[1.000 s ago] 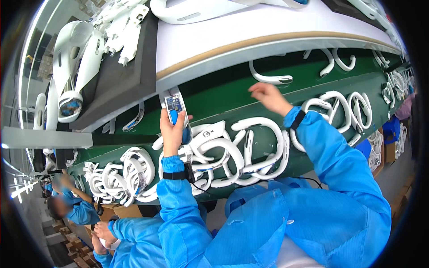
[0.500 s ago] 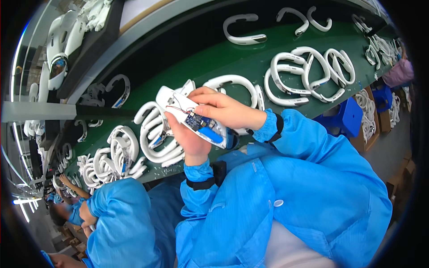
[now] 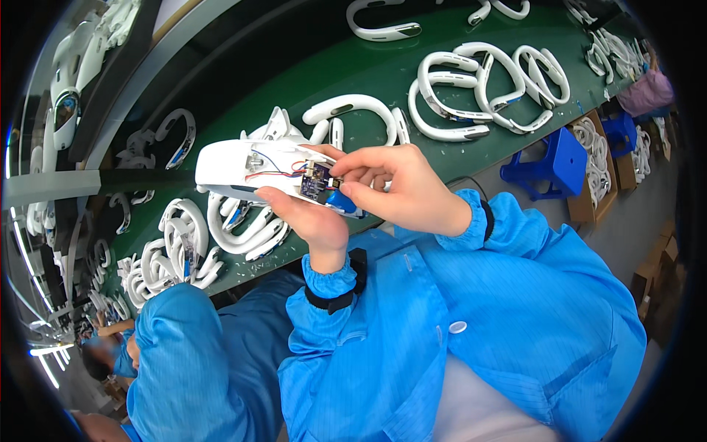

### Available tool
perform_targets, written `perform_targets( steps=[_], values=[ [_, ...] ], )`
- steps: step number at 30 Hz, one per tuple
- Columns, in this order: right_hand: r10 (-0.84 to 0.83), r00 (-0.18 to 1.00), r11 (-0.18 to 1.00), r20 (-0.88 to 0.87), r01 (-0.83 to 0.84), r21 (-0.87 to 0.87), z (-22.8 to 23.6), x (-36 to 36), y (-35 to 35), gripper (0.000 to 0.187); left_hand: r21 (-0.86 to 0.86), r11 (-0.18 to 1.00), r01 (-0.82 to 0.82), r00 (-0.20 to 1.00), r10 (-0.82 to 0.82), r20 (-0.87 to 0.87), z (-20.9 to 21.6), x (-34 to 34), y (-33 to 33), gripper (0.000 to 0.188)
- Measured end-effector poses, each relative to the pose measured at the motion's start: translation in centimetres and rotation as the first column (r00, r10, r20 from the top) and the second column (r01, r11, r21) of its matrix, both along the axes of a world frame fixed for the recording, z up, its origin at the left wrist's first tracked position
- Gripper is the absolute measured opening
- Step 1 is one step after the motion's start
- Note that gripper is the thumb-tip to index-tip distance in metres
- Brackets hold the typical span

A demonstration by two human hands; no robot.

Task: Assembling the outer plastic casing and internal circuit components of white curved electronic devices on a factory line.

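Note:
My left hand (image 3: 313, 221) holds an opened white plastic housing (image 3: 224, 166) from below, its thumb along the near edge. A dark circuit board (image 3: 315, 182) sits inside, joined to thin red and blue wires (image 3: 274, 174). Beside the board lies a blue part (image 3: 341, 202), partly covered by fingers. My right hand (image 3: 401, 190) is at the board's right end, thumb and forefinger closed together in a pinch. A small connector-like piece shows at those fingertips, too small to make out clearly.
Several white curved neckband-shaped casings (image 3: 449, 96) lie on the green table (image 3: 280, 103), with more piled at left (image 3: 173, 250). A co-worker in blue (image 3: 180, 353) sits close on my left. Blue stools (image 3: 549, 166) and a cardboard box (image 3: 589, 199) of casings stand at right.
The housing has turned level, its white end now pointing left. My right hand has slid from on top of the housing to the board's right end and now pinches there.

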State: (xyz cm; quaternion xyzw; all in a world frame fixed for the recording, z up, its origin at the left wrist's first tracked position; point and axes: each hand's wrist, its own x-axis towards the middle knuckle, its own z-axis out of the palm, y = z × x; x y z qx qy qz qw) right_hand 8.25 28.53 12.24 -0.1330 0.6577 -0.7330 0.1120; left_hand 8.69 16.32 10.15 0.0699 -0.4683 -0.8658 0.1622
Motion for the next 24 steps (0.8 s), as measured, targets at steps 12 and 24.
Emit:
perform_targets(
  steps=[12,24],
  values=[
    [0.178,0.936,0.972,0.305,-0.120,-0.201,-0.3,-0.4,0.9,0.017,-0.235,0.966,0.107,0.988,-0.077,0.133,-0.2,1.0,0.7,0.095],
    [0.198,0.937,0.955,0.288,-0.119,-0.270,-1.2,-1.6,0.9,0.014,-0.282,0.958,0.046,0.994,-0.016,0.105,-0.1,0.0,1.2,0.095]
  ],
)
